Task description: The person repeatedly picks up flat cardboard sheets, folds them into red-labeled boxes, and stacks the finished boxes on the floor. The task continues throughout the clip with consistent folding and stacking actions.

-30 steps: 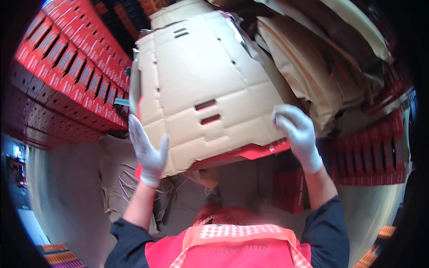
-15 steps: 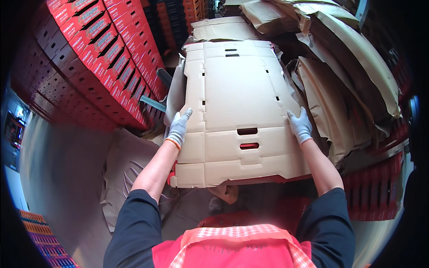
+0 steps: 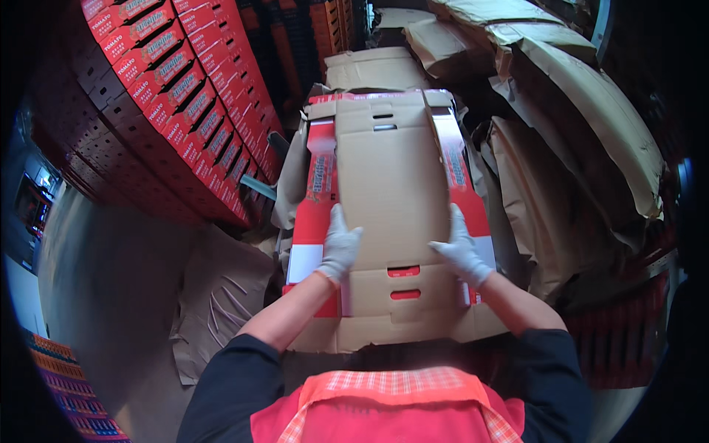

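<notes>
A flat cardboard box blank lies in front of me, plain brown inside, with two hand slots at the near end. Both its long side flaps are turned inward, showing a red and white printed face. On the left flap rests my left hand, white-gloved, fingers stretched and thumb apart. My right hand, also gloved, lies likewise along the inner edge of the right flap. Neither hand is wrapped round anything. Red print shows through the slots from beneath.
A tall stack of red printed boxes stands at the left. Brown paper-wrapped bundles lean at the right, with more behind. Crumpled brown paper lies on the floor at lower left. A grey-green bar juts out near the stack.
The side flaps, flat before, are now folded inward with their red faces up. Both hands have moved inward and nearer to me, from the blank's outer edges onto the flaps.
</notes>
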`<state>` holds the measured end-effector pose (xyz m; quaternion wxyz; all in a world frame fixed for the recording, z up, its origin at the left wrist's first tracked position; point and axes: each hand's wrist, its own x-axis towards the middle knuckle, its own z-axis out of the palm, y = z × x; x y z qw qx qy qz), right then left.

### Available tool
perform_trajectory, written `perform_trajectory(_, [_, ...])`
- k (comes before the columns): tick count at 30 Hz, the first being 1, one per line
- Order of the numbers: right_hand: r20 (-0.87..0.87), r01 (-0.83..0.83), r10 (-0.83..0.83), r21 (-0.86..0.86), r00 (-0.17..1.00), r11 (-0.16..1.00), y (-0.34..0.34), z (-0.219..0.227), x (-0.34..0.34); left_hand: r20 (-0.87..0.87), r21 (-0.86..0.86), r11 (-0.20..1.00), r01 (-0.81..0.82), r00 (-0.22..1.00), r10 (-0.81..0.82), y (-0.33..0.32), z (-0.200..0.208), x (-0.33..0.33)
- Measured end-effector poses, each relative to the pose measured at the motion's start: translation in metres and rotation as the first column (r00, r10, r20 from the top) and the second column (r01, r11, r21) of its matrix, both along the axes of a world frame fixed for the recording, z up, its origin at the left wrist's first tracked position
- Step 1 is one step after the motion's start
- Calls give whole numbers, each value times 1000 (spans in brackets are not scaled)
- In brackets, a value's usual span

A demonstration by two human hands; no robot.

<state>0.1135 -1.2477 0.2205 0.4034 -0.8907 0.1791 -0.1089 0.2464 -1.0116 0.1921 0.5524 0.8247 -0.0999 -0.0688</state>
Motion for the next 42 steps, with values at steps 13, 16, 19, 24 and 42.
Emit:
perform_trajectory(13, [-424,-600,563,-783,709,166,-118,61,-74,490,770,531,353,205,-847,158,18,15])
perform_trajectory(16, [-145,-581,694,-679,705,448,-86,68,-54,464,655,601,458,383,-799,102,59,11])
perform_trajectory(19, [314,-309,497,-492,809,814,-55,88,-37,622,353,874,334,614,-486,76,103,7])
perform_trajectory(24, [163,-464,695,-636,700,617,-19,129,-73,633,607,759,235,435,-640,100,130,-46])
perform_trajectory(42, [39,-505,563,-396,826,767,-12,56,-92,383,675,736,42,833,-399,142,63,-84])
